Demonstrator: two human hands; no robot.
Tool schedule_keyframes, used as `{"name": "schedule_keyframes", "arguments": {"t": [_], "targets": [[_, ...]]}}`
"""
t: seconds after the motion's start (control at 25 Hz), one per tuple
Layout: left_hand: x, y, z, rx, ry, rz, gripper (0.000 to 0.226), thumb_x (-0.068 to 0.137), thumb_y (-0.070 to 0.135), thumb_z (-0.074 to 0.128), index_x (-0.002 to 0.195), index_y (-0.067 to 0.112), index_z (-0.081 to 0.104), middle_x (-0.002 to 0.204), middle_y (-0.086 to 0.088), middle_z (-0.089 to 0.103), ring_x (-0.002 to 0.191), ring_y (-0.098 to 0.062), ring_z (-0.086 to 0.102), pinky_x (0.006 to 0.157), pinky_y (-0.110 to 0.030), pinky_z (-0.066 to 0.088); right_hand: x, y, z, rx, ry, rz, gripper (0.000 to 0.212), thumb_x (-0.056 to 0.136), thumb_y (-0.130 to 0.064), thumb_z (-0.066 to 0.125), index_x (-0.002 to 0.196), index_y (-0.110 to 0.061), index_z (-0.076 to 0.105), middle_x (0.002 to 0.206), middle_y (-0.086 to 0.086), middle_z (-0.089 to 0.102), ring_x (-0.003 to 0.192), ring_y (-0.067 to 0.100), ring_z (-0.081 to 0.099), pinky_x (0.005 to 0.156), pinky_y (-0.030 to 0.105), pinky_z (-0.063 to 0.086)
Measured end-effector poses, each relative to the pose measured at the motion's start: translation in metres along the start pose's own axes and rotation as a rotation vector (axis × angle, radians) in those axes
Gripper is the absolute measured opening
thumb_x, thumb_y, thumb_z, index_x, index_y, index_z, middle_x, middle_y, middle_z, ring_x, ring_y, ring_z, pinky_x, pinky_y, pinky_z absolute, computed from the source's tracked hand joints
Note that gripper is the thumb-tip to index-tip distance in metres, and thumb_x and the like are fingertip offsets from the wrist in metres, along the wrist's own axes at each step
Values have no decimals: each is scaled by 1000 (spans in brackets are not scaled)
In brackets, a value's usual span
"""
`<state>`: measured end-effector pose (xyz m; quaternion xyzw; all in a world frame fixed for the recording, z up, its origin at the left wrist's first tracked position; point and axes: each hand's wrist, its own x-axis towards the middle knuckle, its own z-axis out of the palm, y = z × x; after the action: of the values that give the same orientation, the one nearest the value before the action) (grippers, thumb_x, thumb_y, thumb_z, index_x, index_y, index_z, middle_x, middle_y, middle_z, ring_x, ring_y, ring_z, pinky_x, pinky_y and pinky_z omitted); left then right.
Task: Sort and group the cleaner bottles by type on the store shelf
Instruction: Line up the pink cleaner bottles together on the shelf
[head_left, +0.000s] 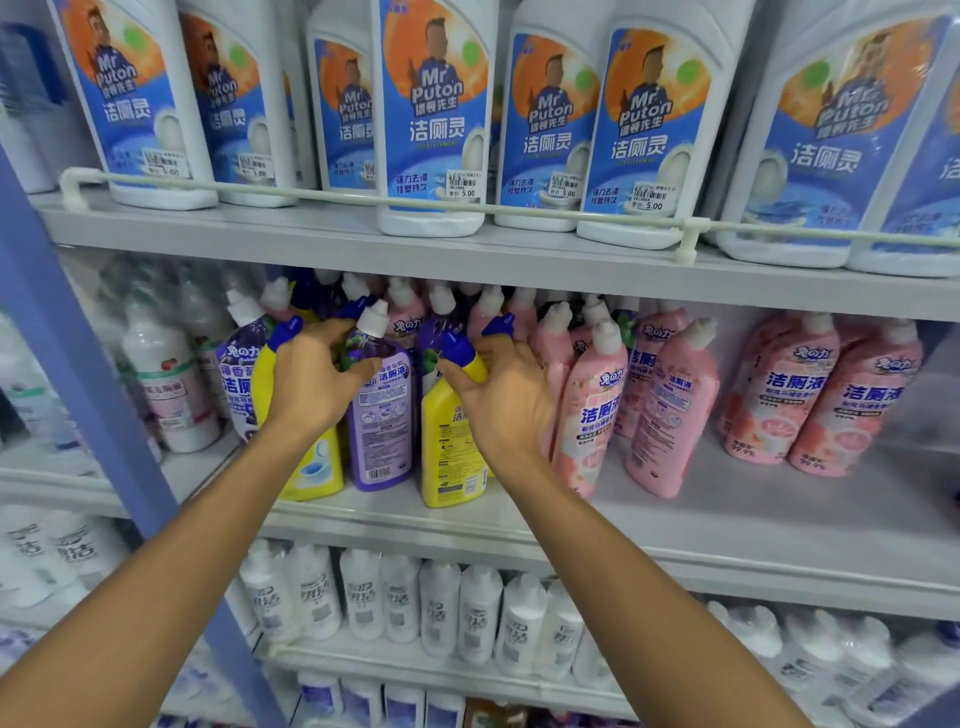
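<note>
The middle shelf (779, 525) is a flat grey board, and everything here is placed against it. On it stand slim glossy plastic toilet-cleaner bottles with bent necks and angled nozzle caps.

At its left part a yellow bottle with a blue cap (311, 457) stands upright, and the left hand (317, 384) lies over its upper body, fingers curled around the neck and reaching the purple bottle with a white cap (382, 410) just beside it, so it grips there; which of the two it truly clamps I cannot tell.

Further along the shelf a second yellow bottle (449, 447) stands upright, back label and barcode facing out. The right hand (501, 400) closes on its shoulder just under the blue cap, thumb across the front.

Touching that hand's far side are pink bottles with white caps (592, 410), leaning slightly, with another pink pair (810, 395) well apart towards the shelf's right end. Behind the front row more purple and pink necks crowd together.

Above the shelf stand broad white Mr Puton bottles (434, 119) behind a thin white rail (363, 200); below it, rows of small white bottles (441, 613).
</note>
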<state>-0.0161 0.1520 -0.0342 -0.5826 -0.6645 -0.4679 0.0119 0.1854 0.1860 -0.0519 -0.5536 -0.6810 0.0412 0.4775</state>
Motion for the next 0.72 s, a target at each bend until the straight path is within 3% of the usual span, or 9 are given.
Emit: {"name": "schedule_keyframes", "arguments": {"t": [0.16,0.32,0.48,0.56,0.72], "targets": [[-16,2,-10,-181,-31,-128,66,80,26,86,139,13,60,129,-2,69,116,-18,64,101,-39,53,8,14,-27,372,-182,77,51,80,-41,84,121,-16,69,114,-2,73,101,15,70,90,40,57],[-51,40,-11,-400,18,-95,61,79,26,86,135,23,63,128,10,68,115,-7,66,92,-24,52,6,56,-83,668,-275,99,61,80,-32,87,133,-14,62,121,-3,72,107,8,71,94,39,60],[-73,102,18,-787,-319,-159,57,74,20,89,127,22,68,122,0,74,110,-17,72,91,-35,60,6,125,-147,802,-256,189,72,72,-36,87,136,-17,59,125,-1,71,114,14,70,92,43,60],[-76,126,44,-856,-454,-236,60,73,18,88,128,22,67,123,-1,74,112,-20,72,94,-41,59,9,161,-177,813,-221,221,68,71,-35,87,133,-19,61,124,-1,72,113,14,71,89,39,61],[-83,161,112,-755,-404,-273,55,70,11,91,120,19,69,112,-2,75,99,-15,72,91,-38,58,32,218,-211,781,-84,267,54,73,-29,87,122,-22,67,117,-1,75,99,4,72,75,18,57]]}}
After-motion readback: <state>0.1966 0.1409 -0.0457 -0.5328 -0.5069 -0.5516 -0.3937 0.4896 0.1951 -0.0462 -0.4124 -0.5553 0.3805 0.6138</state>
